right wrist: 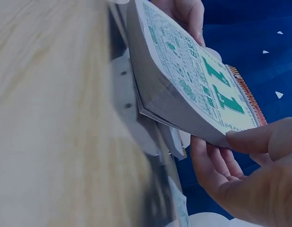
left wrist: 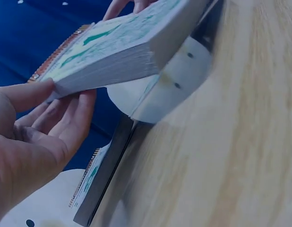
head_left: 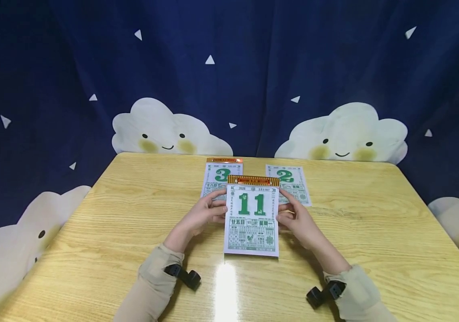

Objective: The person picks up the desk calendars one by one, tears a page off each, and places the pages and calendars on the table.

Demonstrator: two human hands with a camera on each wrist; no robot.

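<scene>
A thick tear-off calendar (head_left: 251,223) shows a green 11 under an orange-and-black striped header. Both hands hold it up off the table, one at each side edge. My left hand (head_left: 205,212) grips its left edge, thumb on the front and fingers beneath, as the left wrist view shows. The right hand (right wrist: 252,175) pinches the opposite edge in the same way. Behind it on the table lies another calendar block (head_left: 213,176) with a green 3 and a striped header, its lower right part covered. A paper with a green 2 (head_left: 294,176) lies to the right, partly hidden.
The light wooden table (head_left: 92,250) reaches back to a dark blue curtain (head_left: 253,67) with white triangles and smiling clouds. Black wrist cameras sit on both sleeves, the left camera (head_left: 185,275) and the right camera (head_left: 324,293).
</scene>
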